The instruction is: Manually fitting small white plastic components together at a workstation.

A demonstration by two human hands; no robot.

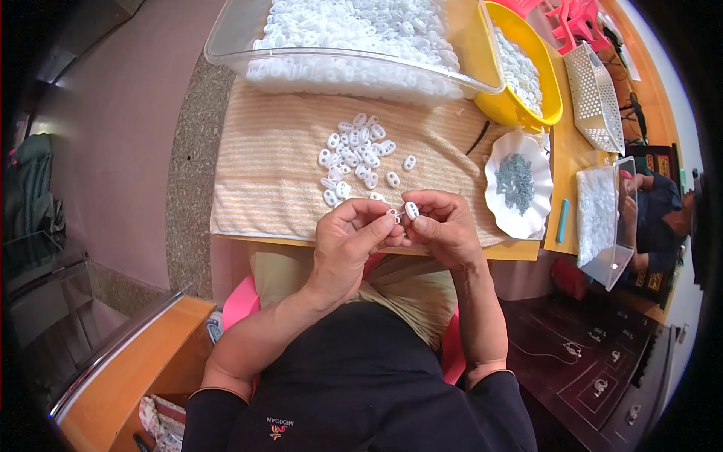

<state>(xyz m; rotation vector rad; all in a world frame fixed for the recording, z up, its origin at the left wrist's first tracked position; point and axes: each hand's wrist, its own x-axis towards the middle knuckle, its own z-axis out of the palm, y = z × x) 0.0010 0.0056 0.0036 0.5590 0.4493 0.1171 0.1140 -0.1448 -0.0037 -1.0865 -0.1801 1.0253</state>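
Close together at the table's front edge, both my hands hold small parts in pinched fingers. In my right hand (444, 226) is a white oval plastic piece with two holes (411, 211), gripped between thumb and fingers. My left hand (350, 245) pinches a small whitish looped part (393, 216) right beside it; its exact kind is too small to tell. Just beyond my hands lies a loose pile of similar white oval pieces (350, 154) on a striped towel (263, 166). A white scalloped dish (497, 184) with grey-blue small bits (516, 183) stands to the right.
A clear plastic bin (361, 54) full of white pieces stands at the back. Beside it are a yellow basin (553, 98) and a white perforated basket (595, 98). A clear box (599, 226), a teal stick (562, 220) and a dark strip (478, 138) lie right. Another person (663, 215) sits far right.
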